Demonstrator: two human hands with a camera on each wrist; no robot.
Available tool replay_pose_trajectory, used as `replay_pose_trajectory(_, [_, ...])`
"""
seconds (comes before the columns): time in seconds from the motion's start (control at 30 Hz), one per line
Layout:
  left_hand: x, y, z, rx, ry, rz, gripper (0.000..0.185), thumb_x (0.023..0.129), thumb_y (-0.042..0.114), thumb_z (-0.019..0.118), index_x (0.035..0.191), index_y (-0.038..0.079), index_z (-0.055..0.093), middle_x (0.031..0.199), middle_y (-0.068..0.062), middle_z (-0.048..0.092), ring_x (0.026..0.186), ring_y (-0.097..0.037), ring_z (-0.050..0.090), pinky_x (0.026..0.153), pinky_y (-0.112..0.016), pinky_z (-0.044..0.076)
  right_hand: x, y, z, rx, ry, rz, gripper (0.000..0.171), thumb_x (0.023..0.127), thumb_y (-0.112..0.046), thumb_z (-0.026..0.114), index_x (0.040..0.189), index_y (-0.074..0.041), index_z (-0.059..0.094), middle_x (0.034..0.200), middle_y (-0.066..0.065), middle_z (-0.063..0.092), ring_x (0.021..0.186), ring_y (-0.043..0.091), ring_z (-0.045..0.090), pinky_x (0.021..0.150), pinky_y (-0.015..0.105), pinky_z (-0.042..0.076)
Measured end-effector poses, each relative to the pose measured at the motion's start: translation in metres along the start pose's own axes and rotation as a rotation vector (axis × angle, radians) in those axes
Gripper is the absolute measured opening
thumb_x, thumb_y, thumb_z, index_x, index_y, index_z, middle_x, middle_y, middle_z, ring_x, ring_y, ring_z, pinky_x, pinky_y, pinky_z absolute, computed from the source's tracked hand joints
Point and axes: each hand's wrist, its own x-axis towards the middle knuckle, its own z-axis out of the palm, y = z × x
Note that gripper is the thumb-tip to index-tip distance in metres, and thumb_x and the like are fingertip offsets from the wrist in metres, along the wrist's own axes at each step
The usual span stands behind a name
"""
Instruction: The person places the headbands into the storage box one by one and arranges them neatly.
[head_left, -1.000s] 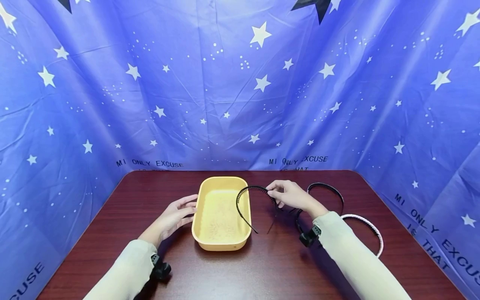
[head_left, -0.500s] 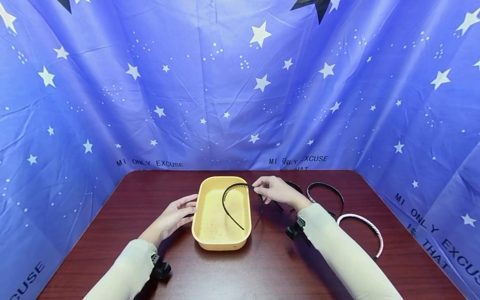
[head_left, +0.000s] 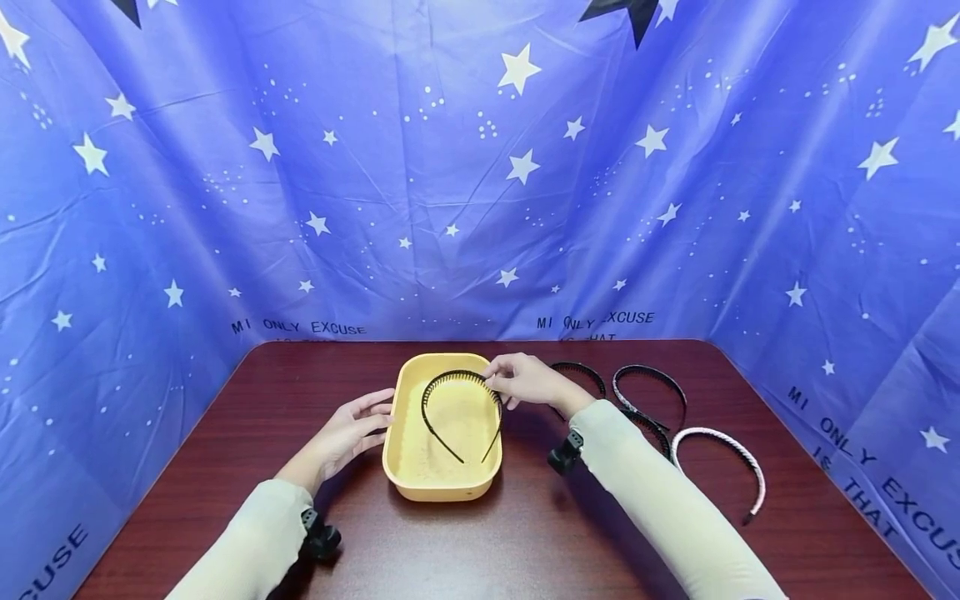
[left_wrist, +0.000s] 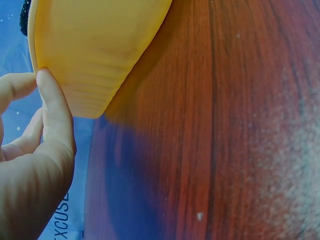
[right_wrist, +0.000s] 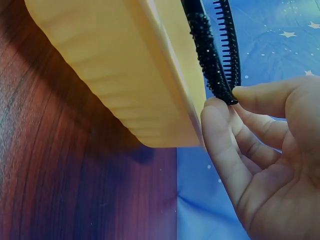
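In the head view my right hand [head_left: 517, 382] pinches the crown of a black toothed headband [head_left: 459, 377] between thumb and fingertips. It is held over a yellow rectangular tray [head_left: 442, 493], at the tray's right rim. The right wrist view shows black sparkly beading on the headband [right_wrist: 204, 47], with comb teeth on its inner side. My left hand [head_left: 341, 433] reaches to the tray's left side. Its fingers [left_wrist: 55, 102] touch the rim and outer wall of the tray [left_wrist: 100, 50], fairly straight and spread.
Right of the tray lie a black headband [head_left: 581, 367], a patterned dark headband [head_left: 651, 368], another black one [head_left: 651, 425] partly behind the right sleeve, and a pale twisted headband [head_left: 731, 440]. A starry blue curtain [head_left: 450, 167] hangs round the dark wooden table [head_left: 315, 367].
My right hand has carried the black headband leftward, from beside the tray to over it. The left hand and the tray have stayed in place. More of the other headbands shows now.
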Motion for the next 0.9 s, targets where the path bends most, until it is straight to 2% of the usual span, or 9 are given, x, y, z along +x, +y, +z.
replay_pose_trajectory(0.4, [-0.002, 0.001, 0.000, -0.002, -0.006, 0.009, 0.064, 0.096, 0.000, 0.061, 0.153, -0.002, 0.033, 0.127, -0.015, 0.058, 0.102, -0.014, 0.063, 0.089, -0.032, 0.055, 0.021, -0.009, 0.010, 0.041, -0.077, 0.026, 0.019, 0.098, -0.012, 0.062, 0.114, -0.001, 0.067, 0.085, 0.009, 0.066, 0.065, 0.017, 0.062, 0.063, 0.041, 0.061])
replay_pose_trajectory(0.57, [-0.002, 0.000, 0.000, -0.003, -0.009, 0.009, 0.063, 0.096, 0.001, 0.061, 0.153, -0.003, 0.033, 0.126, -0.014, 0.059, 0.102, -0.014, 0.064, 0.089, -0.033, 0.055, 0.030, -0.008, 0.015, 0.012, -0.117, 0.037, 0.019, 0.098, -0.012, 0.063, 0.114, -0.002, 0.066, 0.089, 0.012, 0.068, 0.066, 0.017, 0.064, 0.060, 0.036, 0.060])
replay_pose_trajectory(0.8, [-0.001, 0.000, 0.001, -0.013, -0.009, 0.014, 0.063, 0.096, -0.001, 0.061, 0.153, -0.003, 0.033, 0.125, -0.013, 0.060, 0.102, -0.014, 0.064, 0.088, -0.032, 0.056, 0.035, -0.010, 0.018, 0.004, -0.121, 0.063, 0.019, 0.099, -0.012, 0.062, 0.115, -0.003, 0.067, 0.090, 0.015, 0.068, 0.069, 0.017, 0.063, 0.058, 0.033, 0.060])
replay_pose_trajectory(0.9, [-0.001, 0.000, 0.001, -0.012, -0.004, 0.009, 0.063, 0.096, -0.001, 0.060, 0.152, -0.003, 0.033, 0.123, -0.011, 0.060, 0.101, -0.014, 0.064, 0.087, -0.032, 0.056, 0.038, -0.011, 0.020, -0.037, -0.119, 0.056, 0.018, 0.099, -0.010, 0.062, 0.115, -0.003, 0.067, 0.092, 0.016, 0.070, 0.067, 0.016, 0.064, 0.056, 0.032, 0.059])
